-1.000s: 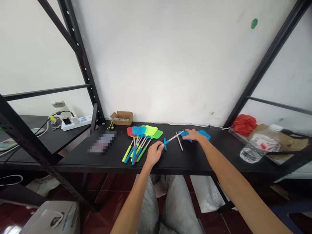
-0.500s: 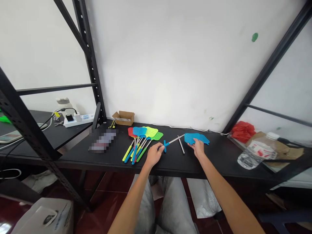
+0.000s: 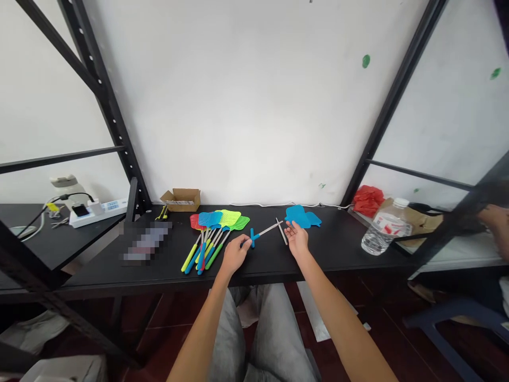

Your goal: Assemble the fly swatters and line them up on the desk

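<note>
My left hand (image 3: 235, 255) is closed around a blue fly swatter handle (image 3: 253, 239), with a short blue crosspiece near its front. A thin metal rod (image 3: 269, 229) runs from the handle up to the right, its far end bare. Beside that end my right hand (image 3: 298, 241) is open, palm partly turned up, fingers slightly curled and holding nothing visible. Just behind it lie overlapping blue fly swatter heads (image 3: 297, 215). A loose metal rod (image 3: 283, 236) rests on the table between the hands. Left of my left hand, several fly swatters (image 3: 229, 217) with coloured heads lie in a fanned pile.
A small open cardboard box (image 3: 186, 200) stands at the back of the black table (image 3: 159, 273). Far right are a clear plastic bottle (image 3: 382, 233) and a red plastic bag (image 3: 368, 200). A power strip (image 3: 98, 213) lies at left. Another person's hand (image 3: 495, 223) shows at the right edge.
My right hand has left the blue swatter heads and moved toward the held rod's end. The heads now show less covered. My view has turned right.
</note>
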Demonstrator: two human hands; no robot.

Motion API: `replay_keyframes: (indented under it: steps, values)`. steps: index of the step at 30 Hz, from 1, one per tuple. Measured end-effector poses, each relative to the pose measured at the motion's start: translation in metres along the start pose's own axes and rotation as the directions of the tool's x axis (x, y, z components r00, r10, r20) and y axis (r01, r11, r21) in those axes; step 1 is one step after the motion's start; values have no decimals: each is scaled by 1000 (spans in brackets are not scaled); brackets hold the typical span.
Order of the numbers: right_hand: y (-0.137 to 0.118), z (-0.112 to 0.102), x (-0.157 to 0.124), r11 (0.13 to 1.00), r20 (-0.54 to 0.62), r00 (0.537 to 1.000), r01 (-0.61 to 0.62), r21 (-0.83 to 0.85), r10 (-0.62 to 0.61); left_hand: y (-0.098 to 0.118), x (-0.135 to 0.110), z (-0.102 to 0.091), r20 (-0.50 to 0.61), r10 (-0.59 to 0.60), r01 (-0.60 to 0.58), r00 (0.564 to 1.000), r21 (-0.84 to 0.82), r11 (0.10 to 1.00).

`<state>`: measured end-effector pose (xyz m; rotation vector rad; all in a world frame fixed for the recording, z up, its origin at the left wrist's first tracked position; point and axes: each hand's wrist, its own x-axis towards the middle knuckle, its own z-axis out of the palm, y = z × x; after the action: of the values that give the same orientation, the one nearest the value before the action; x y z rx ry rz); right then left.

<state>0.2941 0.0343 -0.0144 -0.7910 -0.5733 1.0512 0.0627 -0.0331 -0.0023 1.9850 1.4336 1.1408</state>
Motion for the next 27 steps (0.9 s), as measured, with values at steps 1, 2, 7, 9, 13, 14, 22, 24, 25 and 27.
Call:
replay_keyframes:
  steps: [1,2,7,9,13,14,22,24,25,27]
  values:
    - [-1,0,0,1000,5,1000,-7,13,7,0,0,0,1,1,-1,1000,3,1000]
    - [-1,0,0,1000,11,1000,-14,23,14,0,0,0,3,1,-1,1000,6,1000]
    - [2,0,0,999,41,999,-29,44,28,0,0,1,6,-10,9,1000,15,1000]
    - [4,0,0,999,51,998,-29,43,27,-1,1,1,4,-15,15,1000,18,1000]
    - [4,-1,0,999,62,998,-24,42,21,-3,1,2,0,-22,22,1000,22,1000]
    - [3,-1,0,999,64,998,-22,43,20,-3,1,2,-2,-22,22,1000,22,1000]
    - [2,0,-2,999,87,996,-7,35,4,-2,1,1,-13,-9,10,1000,30,1000]
    - [2,0,-2,1000,86,996,1,23,-3,-2,1,1,-16,-10,11,1000,32,999]
    - [2,0,-2,1000,82,997,6,17,-7,-2,0,1,-17,-10,11,1000,33,999]
    - [3,1,-2,1000,71,997,20,5,-21,-2,0,1,-18,-9,9,1000,34,999]
